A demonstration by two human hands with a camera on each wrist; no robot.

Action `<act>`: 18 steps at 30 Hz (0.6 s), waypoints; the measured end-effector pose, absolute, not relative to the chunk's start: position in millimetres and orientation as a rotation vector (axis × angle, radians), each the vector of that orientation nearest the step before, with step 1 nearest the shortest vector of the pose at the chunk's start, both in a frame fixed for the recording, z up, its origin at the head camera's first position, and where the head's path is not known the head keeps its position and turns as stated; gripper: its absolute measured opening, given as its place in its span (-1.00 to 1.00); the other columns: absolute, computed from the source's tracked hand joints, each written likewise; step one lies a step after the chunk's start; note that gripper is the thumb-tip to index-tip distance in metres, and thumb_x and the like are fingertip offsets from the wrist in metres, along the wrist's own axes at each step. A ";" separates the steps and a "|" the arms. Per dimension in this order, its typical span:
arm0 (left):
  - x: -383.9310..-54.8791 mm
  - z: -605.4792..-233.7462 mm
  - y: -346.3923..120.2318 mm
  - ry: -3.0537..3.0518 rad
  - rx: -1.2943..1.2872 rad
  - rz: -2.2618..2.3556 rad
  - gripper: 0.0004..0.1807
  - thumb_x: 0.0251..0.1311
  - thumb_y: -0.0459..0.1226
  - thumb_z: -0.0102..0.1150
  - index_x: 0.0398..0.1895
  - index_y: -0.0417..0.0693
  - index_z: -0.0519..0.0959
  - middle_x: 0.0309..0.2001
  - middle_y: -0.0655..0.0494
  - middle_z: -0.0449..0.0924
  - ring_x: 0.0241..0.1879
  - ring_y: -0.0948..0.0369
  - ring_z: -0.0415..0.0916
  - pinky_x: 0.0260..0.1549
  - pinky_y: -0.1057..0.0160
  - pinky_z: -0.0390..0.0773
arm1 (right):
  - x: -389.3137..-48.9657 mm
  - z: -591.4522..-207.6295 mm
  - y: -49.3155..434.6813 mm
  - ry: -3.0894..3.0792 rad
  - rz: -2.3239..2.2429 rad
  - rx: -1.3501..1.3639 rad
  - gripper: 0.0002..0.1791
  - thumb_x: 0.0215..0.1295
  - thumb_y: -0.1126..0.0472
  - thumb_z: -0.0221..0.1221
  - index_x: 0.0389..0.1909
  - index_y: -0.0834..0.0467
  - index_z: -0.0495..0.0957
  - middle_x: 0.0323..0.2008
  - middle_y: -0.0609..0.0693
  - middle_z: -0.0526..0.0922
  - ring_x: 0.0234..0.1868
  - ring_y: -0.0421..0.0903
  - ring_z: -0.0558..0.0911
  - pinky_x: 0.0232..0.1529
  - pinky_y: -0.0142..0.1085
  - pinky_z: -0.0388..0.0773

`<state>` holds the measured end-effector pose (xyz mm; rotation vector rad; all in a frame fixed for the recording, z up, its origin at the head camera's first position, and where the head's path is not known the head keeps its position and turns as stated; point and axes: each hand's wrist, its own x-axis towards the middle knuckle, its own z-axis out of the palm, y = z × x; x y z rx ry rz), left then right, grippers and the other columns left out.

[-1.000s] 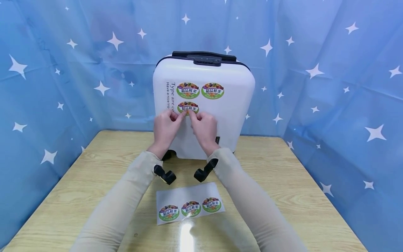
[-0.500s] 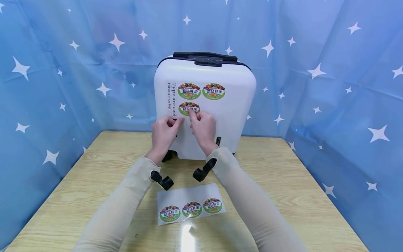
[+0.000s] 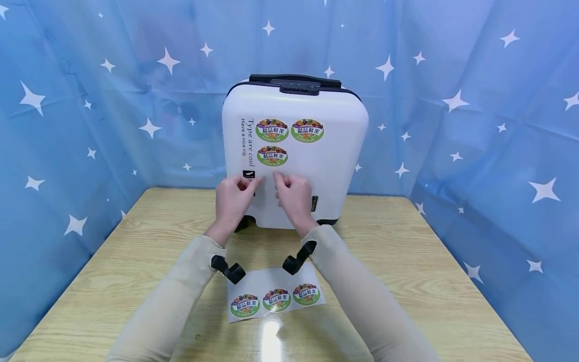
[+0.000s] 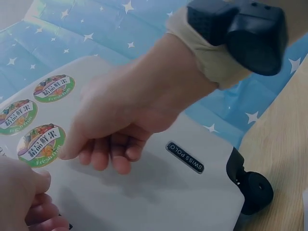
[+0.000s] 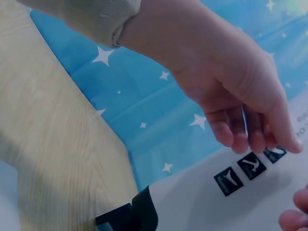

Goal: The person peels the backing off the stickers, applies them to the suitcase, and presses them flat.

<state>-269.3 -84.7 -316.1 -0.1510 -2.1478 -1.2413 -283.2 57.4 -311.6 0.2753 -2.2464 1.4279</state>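
Note:
Three oval fruit stickers stick to the front of a white suitcase (image 3: 334, 151): an upper left sticker (image 3: 272, 130), an upper right sticker (image 3: 307, 130) and a lower left sticker (image 3: 272, 156). My left hand (image 3: 232, 201) is in front of the case's lower left, by the black printed squares (image 5: 251, 166), its fingers loosely bent around nothing. Just below the lower sticker, my right hand (image 3: 294, 196) has its fingers bent and holds nothing. In the left wrist view the right thumb tip is near that sticker's edge; whether it touches the case I cannot tell.
A backing sheet (image 3: 271, 276) with three more oval stickers lies on the wooden table (image 3: 384, 271) in front of the case. Blue star-patterned curtains (image 3: 135, 75) close off the back and sides. Black wrist cameras (image 3: 296, 259) hang from both sleeves.
Both hands were at the lower left sticker. The left hand came away down and left first, then the right hand moved down off it. The sticker stays on the suitcase, fully visible.

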 end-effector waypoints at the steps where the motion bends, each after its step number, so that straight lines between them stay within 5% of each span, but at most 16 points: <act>1: -267.8 -316.7 -84.6 -2.154 -0.157 -1.239 -0.63 0.09 -0.06 0.28 -0.64 -0.16 0.55 -0.66 0.05 0.52 -0.64 0.17 0.40 -0.67 0.25 0.35 | -281.4 -313.6 59.0 -2.238 1.430 0.286 -0.48 0.30 -0.07 0.08 -0.66 0.26 0.58 -0.76 -0.04 0.53 -0.78 -0.13 0.49 -0.70 -0.28 0.42; 11: -252.0 -318.3 -85.2 -2.325 -0.208 -1.292 -0.69 0.17 -0.06 0.20 -0.42 -0.15 0.54 -0.47 0.02 0.56 -0.54 0.17 0.47 -0.55 0.25 0.47 | -261.9 -321.6 71.9 -2.166 1.487 0.410 -0.61 0.31 0.02 0.11 -0.46 0.29 0.57 -0.60 0.01 0.56 -0.75 -0.11 0.49 -0.68 -0.27 0.48; 18: -241.6 -320.9 -86.7 -2.344 -0.251 -1.442 -0.74 0.21 -0.13 0.17 -0.33 -0.17 0.52 -0.43 -0.03 0.52 -0.57 0.14 0.48 -0.65 0.25 0.53 | -249.7 -329.9 74.9 -2.189 1.515 0.417 -0.72 0.30 0.10 0.13 -0.37 0.27 0.59 -0.59 -0.01 0.54 -0.74 -0.06 0.49 -0.70 -0.27 0.47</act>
